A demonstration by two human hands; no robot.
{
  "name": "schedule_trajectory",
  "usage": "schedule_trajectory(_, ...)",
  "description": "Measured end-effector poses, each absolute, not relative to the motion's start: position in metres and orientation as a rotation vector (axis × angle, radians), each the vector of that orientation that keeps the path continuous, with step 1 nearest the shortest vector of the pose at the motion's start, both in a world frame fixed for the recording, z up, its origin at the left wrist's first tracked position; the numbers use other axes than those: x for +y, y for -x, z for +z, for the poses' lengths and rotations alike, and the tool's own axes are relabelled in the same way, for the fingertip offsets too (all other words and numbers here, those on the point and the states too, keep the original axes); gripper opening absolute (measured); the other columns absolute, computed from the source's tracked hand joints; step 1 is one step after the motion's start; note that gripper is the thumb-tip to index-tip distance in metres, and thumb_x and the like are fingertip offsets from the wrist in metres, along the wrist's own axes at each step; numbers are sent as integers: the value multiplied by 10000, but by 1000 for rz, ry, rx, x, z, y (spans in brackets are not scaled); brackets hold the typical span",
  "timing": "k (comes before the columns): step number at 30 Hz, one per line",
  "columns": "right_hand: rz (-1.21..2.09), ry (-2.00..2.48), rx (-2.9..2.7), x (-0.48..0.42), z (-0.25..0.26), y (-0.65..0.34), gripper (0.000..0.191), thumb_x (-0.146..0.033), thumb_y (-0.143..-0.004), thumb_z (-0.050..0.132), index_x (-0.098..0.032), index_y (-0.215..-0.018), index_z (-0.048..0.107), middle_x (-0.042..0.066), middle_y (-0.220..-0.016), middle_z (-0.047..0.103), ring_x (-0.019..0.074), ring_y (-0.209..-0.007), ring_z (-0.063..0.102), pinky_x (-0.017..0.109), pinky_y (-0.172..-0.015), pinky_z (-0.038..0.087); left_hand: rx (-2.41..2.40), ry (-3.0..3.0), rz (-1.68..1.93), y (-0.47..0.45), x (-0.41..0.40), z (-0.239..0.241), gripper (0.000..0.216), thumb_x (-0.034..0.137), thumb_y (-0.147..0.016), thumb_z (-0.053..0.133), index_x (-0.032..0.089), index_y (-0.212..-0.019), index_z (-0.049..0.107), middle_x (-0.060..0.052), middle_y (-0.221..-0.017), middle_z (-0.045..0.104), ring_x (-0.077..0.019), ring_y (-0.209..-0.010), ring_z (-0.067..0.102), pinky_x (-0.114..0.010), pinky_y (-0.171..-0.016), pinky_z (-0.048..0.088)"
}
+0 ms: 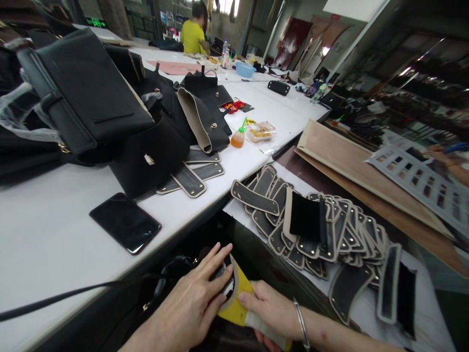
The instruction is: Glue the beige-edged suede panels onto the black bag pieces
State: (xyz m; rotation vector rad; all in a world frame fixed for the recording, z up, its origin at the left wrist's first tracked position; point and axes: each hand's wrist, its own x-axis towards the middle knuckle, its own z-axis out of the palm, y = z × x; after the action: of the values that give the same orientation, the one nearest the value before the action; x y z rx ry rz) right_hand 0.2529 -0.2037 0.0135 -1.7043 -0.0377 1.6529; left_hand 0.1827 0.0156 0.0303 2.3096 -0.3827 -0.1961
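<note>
My left hand (196, 298) lies with stretched, slightly spread fingers over a small dark piece (229, 285) with a white patch, near the bag parts below the table edge. My right hand (266, 305) is closed around a flat yellow tool (234, 310), its thumb pressed on top. The tool's pale, wrapped-looking grip (266, 326) runs under the palm, and its greyish curved front edge meets the dark piece beside my left fingertips. My fingers partly cover both things, so the tool's exact kind is unclear.
On the white table (54, 220) at left are a phone (125, 222), stacked black handbags (91, 93) and a glue bottle (238, 137). Several black straps with beige edges (340, 230) are heaped at right. A cardboard sheet (366, 181) lies beyond; a person in yellow (192, 36) sits far back.
</note>
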Motion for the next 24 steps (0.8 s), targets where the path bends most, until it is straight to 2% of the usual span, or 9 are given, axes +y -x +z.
schedule_trajectory(6,1652,1711,32,-198,16,-251,306,-454,-940,317,-171,-923,433,-18,-430,525,122,-273,467,188,-284,408,-423,-2338,-211,-183,15,33,601,165,-904,467,285,-1474,322,5,-1597,109,-294,-1451,99,-489,-1143,307)
schedule_trajectory(11,1690,1690,22,-192,15,-255,292,-329,-974,235,-165,-850,442,-5,-414,525,126,-248,459,188,-262,391,-434,-2372,-265,-181,15,33,571,208,-934,438,295,-1481,300,8,-1600,98,-304,-1455,49,-538,-1137,293)
schedule_trajectory(14,1652,1662,33,-183,11,-250,312,-405,-978,270,-166,-868,438,-3,-400,524,151,-259,484,222,-278,425,-409,-2381,-292,-176,16,32,551,238,-966,383,298,-1497,248,8,-1602,99,-289,-1459,25,-551,-1141,274)
schedule_trajectory(16,1612,1638,59,-176,8,-242,405,-518,-958,310,-162,-837,458,7,-382,516,163,-267,496,242,-291,444,-387,-2370,-272,-172,16,31,550,249,-973,376,309,-1501,231,6,-1600,125,-281,-1461,39,-547,-1146,266)
schedule_trajectory(19,1525,1613,115,-169,3,-226,579,-666,-901,326,-153,-687,488,37,-353,489,152,-249,468,215,-257,385,-278,-2320,-141,-170,14,28,556,254,-953,425,303,-1486,276,-14,-1603,125,-281,-1461,88,-519,-1161,253)
schedule_trajectory(21,1465,1595,141,-163,0,-216,652,-723,-870,327,-151,-600,485,53,-355,484,137,-244,451,191,-238,332,-118,-2250,-65,-175,12,27,581,274,-932,463,249,-1484,285,-65,-1600,138,-281,-1454,153,-498,-1170,244)
schedule_trajectory(24,1376,1570,176,-156,-4,-204,686,-758,-850,315,-148,-593,493,50,-358,483,129,-251,448,185,-239,315,160,-2008,-168,-189,9,28,676,380,-914,484,136,-1492,232,-168,-1489,386,-291,-1352,389,-491,-1135,307)
